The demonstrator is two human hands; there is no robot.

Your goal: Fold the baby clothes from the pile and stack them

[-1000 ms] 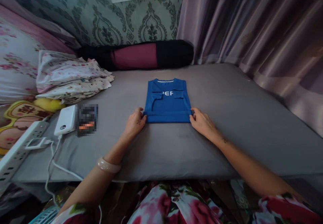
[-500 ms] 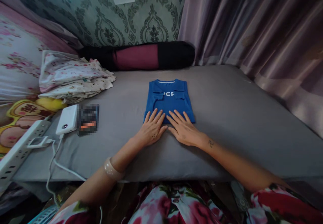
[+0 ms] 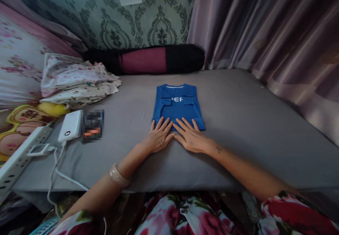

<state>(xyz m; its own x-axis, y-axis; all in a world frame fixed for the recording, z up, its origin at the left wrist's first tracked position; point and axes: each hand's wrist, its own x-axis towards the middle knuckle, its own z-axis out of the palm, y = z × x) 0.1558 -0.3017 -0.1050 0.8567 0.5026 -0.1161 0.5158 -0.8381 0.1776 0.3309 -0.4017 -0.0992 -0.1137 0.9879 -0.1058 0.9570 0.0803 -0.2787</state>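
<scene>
A blue shirt (image 3: 178,111) with white lettering lies folded on the grey bed sheet (image 3: 238,122), its collar away from me and its sleeves turned in over the front. My left hand (image 3: 160,136) rests palm down with spread fingers on the left part of its near edge. On the right part of that edge, my right hand (image 3: 191,136) lies flat as well, fingers apart. The two thumbs come close together just in front of the shirt. Neither hand grips the cloth. The fingers cover some of the near hem.
On the left are a white power bank (image 3: 70,125) with a cable, a power strip (image 3: 23,153), a blurred dark item (image 3: 92,125), a yellow cushion (image 3: 23,125) and folded floral cloth (image 3: 79,79). A black and maroon roll (image 3: 145,60) lies along the wall; curtains (image 3: 265,33) hang right.
Both hands have slid slightly towards me along the shirt's near edge, and the thumbs are a little closer together. The shirt stays folded in place.
</scene>
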